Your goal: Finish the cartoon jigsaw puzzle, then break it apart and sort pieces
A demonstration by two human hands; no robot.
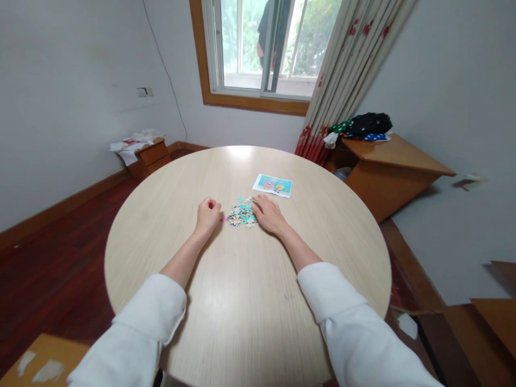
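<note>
A small heap of jigsaw puzzle pieces (241,214), turquoise, white and dark, lies near the middle of the round table. My right hand (269,214) rests at the heap's right edge, fingers stretched out and touching pieces there. Just left of the heap, my left hand (208,216) is curled closed; whatever its fingers may hold is hidden. A pink piece (224,219) shows between that hand and the heap. Behind my right hand lies a picture sheet (274,185) with cartoon figures on turquoise.
The round pale wooden table (242,301) spans the view. A wooden cabinet (387,166) with dark cloths stands at the right, by a curtain (342,70). Papers lie on a small wooden stand (153,157) at the left. A person (264,37) is partly visible outside the window.
</note>
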